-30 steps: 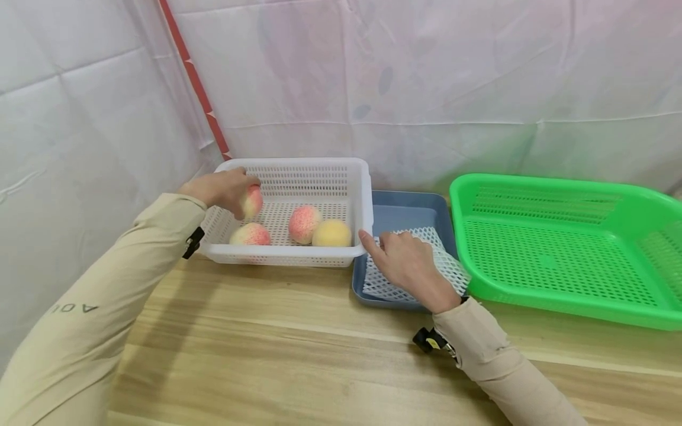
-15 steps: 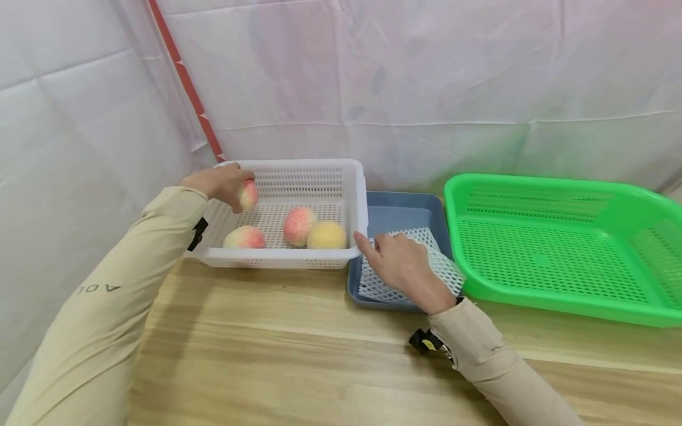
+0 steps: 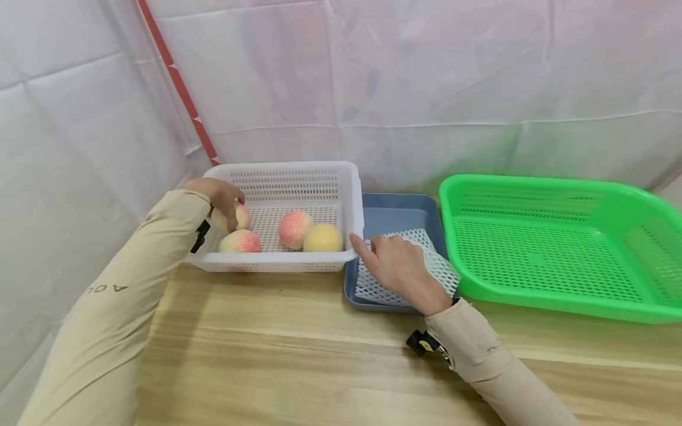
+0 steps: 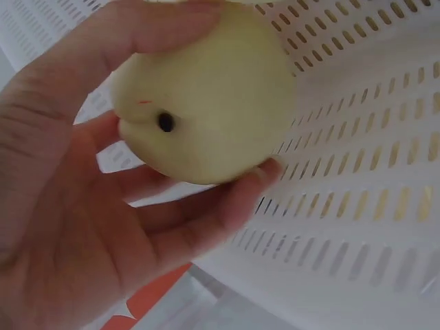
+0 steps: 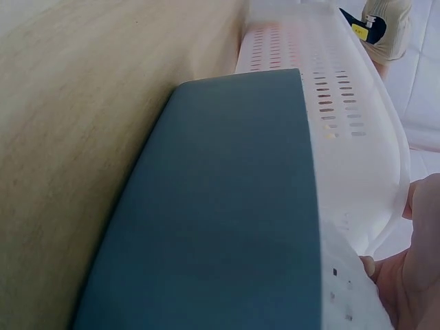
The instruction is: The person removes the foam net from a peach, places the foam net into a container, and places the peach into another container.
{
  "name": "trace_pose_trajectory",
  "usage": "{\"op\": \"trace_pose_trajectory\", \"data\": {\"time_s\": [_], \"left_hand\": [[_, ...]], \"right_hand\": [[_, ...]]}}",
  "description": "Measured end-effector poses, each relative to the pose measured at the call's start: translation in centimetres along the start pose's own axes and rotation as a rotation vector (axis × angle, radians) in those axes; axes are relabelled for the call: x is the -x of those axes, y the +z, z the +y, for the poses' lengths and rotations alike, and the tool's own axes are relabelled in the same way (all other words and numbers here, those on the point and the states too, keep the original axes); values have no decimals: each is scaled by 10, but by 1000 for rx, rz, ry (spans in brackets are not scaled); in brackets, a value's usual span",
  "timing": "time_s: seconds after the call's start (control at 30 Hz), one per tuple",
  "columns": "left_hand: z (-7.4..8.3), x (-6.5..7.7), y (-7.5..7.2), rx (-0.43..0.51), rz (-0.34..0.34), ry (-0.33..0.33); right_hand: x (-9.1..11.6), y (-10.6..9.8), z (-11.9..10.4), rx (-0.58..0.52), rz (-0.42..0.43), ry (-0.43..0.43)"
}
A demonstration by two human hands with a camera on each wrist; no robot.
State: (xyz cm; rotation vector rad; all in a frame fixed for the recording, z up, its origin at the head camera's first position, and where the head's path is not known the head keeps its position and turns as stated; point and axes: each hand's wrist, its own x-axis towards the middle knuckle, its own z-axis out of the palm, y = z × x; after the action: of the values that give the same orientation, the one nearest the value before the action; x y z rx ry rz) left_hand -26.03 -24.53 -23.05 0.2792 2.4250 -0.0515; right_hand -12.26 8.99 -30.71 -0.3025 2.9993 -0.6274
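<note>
In the head view, my left hand [image 3: 222,198] reaches into the left end of the white basket [image 3: 298,258]. It grips a peach [image 4: 227,103], thumb across the top and fingers curled underneath; the left wrist view shows its pale side with a dark dimple. A pink-and-cream peach [image 3: 240,241] lies just in front. Further right in the basket are a pink peach [image 3: 295,229] and a yellow peach [image 3: 324,238]. My right hand [image 3: 401,267] rests over white foam netting [image 3: 444,271], fingers loosely bent, its thumb at the basket's front right corner.
Beneath the netting is a blue-grey tray [image 3: 396,207], between the white basket and a large green basket [image 3: 533,299] on the right. All stand on a wooden table [image 3: 298,355]. White cloth [image 3: 426,77] hangs close behind and at the left.
The left hand has lowered with its peach toward the basket's floor at the left end. The right hand keeps its place by the basket corner. The head view has shifted slightly.
</note>
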Motion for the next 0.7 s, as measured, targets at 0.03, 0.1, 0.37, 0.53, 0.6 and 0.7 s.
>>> {"op": "trace_pose_trajectory", "data": {"time_s": [0.03,0.1,0.37,0.53,0.6,0.7], "left_hand": [[0,1,0,4,-19,-9],[0,3,0,10,-48,-21],[-2,5,2,80,-89,-46],[-2,9,1,10,-70,-19],[0,14,0,6,-43,-17],[5,21,-4,16,8,-25]], "right_hand": [[0,0,0,-2,-3,-1],[-1,0,-1,-6,-7,-4],[-3,2,-3,-2,1,-12],[-3,3,-3,9,15,-22],[-3,3,-2,21,33,-33],[-3,3,-1,33,67,-49]]}}
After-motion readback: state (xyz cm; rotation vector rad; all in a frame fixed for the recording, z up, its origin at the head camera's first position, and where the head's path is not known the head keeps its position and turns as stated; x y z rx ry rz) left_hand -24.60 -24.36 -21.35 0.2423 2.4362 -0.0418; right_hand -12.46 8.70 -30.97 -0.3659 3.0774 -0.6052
